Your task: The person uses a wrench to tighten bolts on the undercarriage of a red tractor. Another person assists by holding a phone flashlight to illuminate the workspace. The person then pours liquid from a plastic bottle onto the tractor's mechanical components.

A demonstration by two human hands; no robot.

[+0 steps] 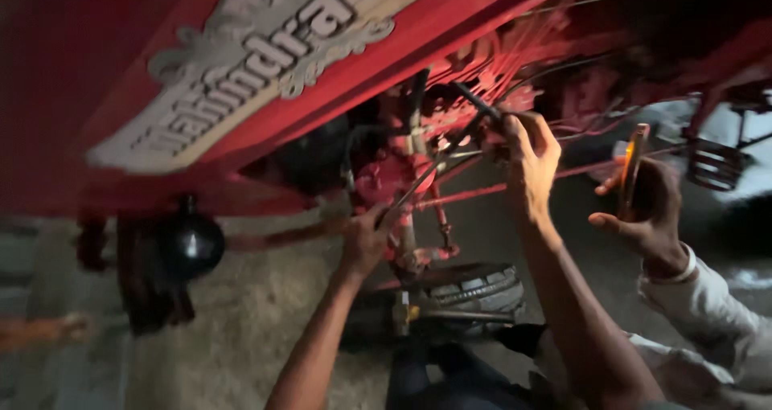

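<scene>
My left hand [366, 241] closes its grip on the lower end of a thin rod [434, 165] beside the red pump [386, 177] under the hood [265, 72]. My right hand [527, 149] grips a dark tool [478, 104] higher up. A co-worker's hand [647, 209] holds a phone [631, 169] at right.

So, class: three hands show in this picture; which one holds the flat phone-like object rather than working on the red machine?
The co-worker's hand at far right, with a white sleeve. The person's bare left hand and right hand grip dark tools at the red machine.
</scene>
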